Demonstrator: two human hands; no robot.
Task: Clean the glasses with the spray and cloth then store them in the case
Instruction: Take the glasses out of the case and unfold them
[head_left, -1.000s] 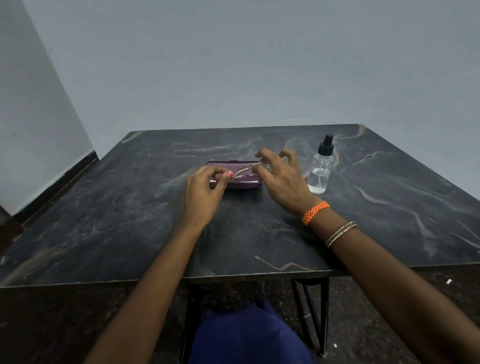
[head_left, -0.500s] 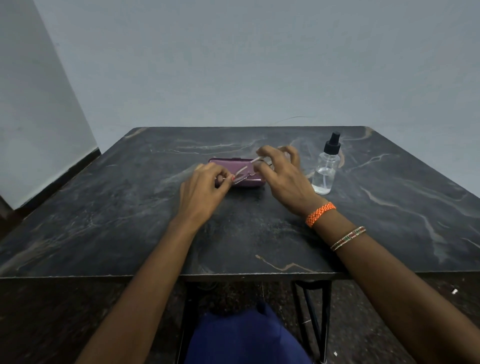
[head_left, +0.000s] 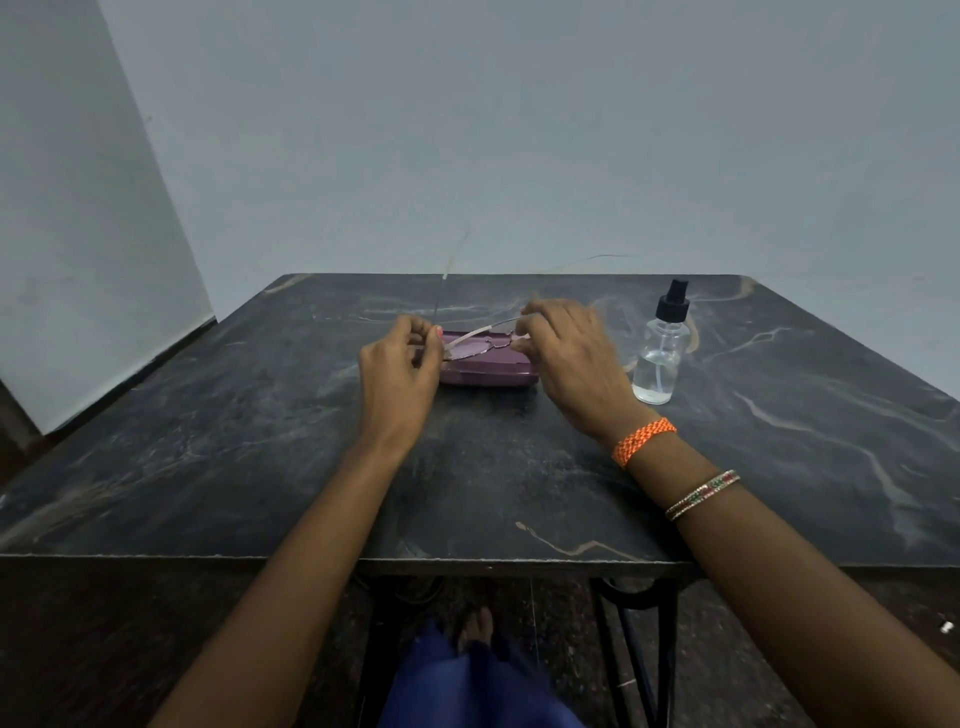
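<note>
Hands (head_left: 400, 364) pinch thin-rimmed glasses (head_left: 475, 345).

Your worktop (head_left: 260, 457) looks like dark, veined, matt stone. The case (head_left: 488, 371) seems smooth purple plastic, the glasses (head_left: 475, 343) thin metal, the bottle (head_left: 655, 364) clear and glossy.

Both hands, left (head_left: 397, 371) and right (head_left: 571, 364), raised, fingers pinched.

head cam, looks down-fwd, near table (head_left: 208, 441)
</note>
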